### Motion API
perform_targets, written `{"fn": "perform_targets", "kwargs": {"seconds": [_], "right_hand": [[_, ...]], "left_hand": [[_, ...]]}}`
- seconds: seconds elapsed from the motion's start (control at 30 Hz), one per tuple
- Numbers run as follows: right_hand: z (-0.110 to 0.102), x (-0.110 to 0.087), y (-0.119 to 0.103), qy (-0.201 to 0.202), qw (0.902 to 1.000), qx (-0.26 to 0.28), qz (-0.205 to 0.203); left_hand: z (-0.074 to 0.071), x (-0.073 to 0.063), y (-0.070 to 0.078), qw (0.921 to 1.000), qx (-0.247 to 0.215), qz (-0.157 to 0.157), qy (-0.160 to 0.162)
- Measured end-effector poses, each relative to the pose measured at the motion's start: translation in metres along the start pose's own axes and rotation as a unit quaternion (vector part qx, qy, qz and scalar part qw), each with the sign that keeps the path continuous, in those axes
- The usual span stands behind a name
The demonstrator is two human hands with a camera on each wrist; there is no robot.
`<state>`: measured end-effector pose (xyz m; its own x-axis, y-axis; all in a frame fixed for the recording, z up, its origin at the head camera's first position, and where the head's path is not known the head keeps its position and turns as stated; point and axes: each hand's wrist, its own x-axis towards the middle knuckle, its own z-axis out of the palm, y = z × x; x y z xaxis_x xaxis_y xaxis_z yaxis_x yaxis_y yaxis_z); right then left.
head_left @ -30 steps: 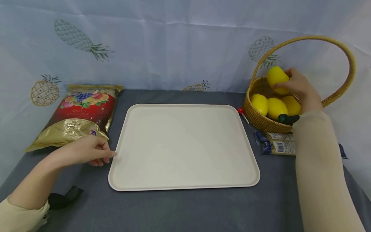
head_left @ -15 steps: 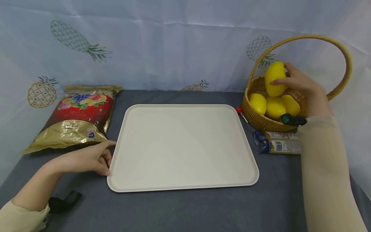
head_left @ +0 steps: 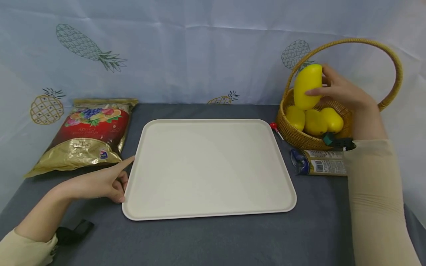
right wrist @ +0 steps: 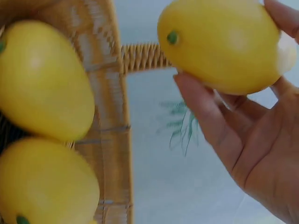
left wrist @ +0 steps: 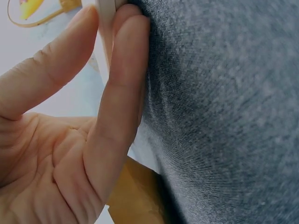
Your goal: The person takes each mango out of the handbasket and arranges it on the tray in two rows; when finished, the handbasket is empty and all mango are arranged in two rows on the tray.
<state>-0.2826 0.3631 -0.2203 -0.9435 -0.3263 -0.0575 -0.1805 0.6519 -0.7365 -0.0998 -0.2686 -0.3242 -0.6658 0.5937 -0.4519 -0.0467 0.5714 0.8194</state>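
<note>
In the head view my right hand (head_left: 342, 88) grips a yellow mango (head_left: 307, 87) above the wicker basket (head_left: 293, 136). The right wrist view shows a small green stem on this held mango (right wrist: 224, 46), fingers and thumb around it. Several more yellow mangoes (head_left: 314, 122) lie in the basket. At the left edge of the cream tray (head_left: 209, 166), my left hand (head_left: 100, 181) holds the rim, index finger stretched along it. In the left wrist view the thumb (left wrist: 56, 65) and fingers (left wrist: 121, 88) have the tray's edge between them.
A red and gold candy bag (head_left: 86, 133) lies left, behind my left hand. The basket's tall handle (head_left: 396, 74) arches around my right hand. A red lollipop (head_left: 274, 126) and a blue-gold packet (head_left: 319, 162) lie beside the basket. A patterned curtain (head_left: 186, 55) hangs behind.
My right hand has lifted the mango up and left out of the basket, and it has turned more upright. My left hand has gone from beside the tray to holding its rim.
</note>
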Motion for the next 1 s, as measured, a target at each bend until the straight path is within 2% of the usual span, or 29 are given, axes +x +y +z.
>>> {"fn": "perform_targets", "kwargs": {"seconds": [0.27, 0.6, 0.83, 1.0], "right_hand": [[0.027, 0.001, -0.031, -0.009, 0.998, 0.044, -0.043], [0.065, 0.015, -0.06, -0.055, 0.9941, 0.066, -0.068], [0.097, 0.024, -0.077, -0.058, 0.996, 0.028, -0.062], [0.122, 0.032, -0.083, -0.09, 0.9928, 0.051, -0.061]], "left_hand": [[0.001, -0.001, 0.001, 0.9999, -0.008, -0.006, -0.002], [0.001, -0.001, 0.004, 0.9998, -0.016, -0.012, -0.002], [0.003, 0.001, 0.007, 0.9989, -0.026, -0.039, 0.001], [0.004, 0.002, 0.008, 0.9985, -0.032, -0.044, 0.001]]}}
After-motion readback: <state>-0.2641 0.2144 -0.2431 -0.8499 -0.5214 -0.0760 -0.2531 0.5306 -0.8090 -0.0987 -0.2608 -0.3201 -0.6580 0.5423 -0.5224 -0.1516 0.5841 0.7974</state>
